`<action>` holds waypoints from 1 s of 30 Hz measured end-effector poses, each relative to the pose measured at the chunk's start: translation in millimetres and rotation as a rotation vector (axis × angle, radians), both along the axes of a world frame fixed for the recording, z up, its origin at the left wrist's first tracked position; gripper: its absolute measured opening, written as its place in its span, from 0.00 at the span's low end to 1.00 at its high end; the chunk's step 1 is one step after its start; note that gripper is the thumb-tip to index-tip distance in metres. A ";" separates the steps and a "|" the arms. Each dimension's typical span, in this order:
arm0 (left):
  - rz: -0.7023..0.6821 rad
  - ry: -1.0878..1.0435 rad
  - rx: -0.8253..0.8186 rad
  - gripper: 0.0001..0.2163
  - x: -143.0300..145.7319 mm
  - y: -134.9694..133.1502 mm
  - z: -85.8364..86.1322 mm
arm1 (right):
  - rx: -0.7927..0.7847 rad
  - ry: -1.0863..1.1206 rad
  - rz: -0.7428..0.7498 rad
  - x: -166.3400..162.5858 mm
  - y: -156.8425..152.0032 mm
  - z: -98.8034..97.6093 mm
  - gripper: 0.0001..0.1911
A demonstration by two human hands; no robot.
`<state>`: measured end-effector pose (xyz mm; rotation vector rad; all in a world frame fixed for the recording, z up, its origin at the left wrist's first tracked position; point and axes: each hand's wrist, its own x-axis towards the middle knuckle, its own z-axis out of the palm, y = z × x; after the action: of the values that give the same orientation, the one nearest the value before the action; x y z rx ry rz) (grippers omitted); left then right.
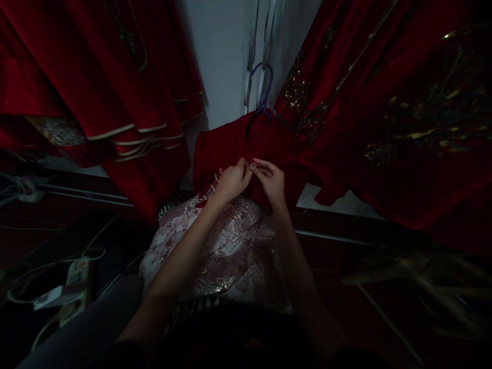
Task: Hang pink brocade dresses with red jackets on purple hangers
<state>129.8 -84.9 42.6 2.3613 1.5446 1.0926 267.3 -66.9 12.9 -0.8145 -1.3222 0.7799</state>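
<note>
A dark red garment (238, 143) lies over my lap, still on a blue hanger (265, 87). Both hands meet at its front edge. My left hand (231, 180) is closed in a pinch on the red cloth beside a string of pale beads (209, 193) that runs down to the left. My right hand (272, 180) is closed too, fingertips pinching the same beaded edge, touching the left fingers. Under my forearms lies a pink, gold-patterned fabric (230, 246).
Red embroidered garments hang at the left (115, 87) and right (403, 113), with a white wall (223, 56) between them. A power strip with white cables (77, 271) lies on the dark floor at lower left. Pale sticks (415, 277) lie at the right.
</note>
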 end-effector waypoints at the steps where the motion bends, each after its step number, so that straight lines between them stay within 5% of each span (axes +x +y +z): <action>1: -0.006 0.000 0.001 0.08 0.3 0.2 0.1 | -0.012 0.001 0.015 1.2 0.5 -0.5 0.17; 22: -0.013 0.094 0.079 0.08 5.5 -2.2 0.2 | -0.085 -0.003 0.071 12.9 0.1 -0.1 0.18; 30: 0.007 0.058 0.066 0.09 12.2 -4.2 -4.5 | 0.011 -0.063 -0.077 -0.9 13.4 -4.6 0.13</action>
<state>142.0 -89.1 38.1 2.4534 1.5606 1.1032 266.4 -53.6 8.3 -0.8821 -1.3415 0.6903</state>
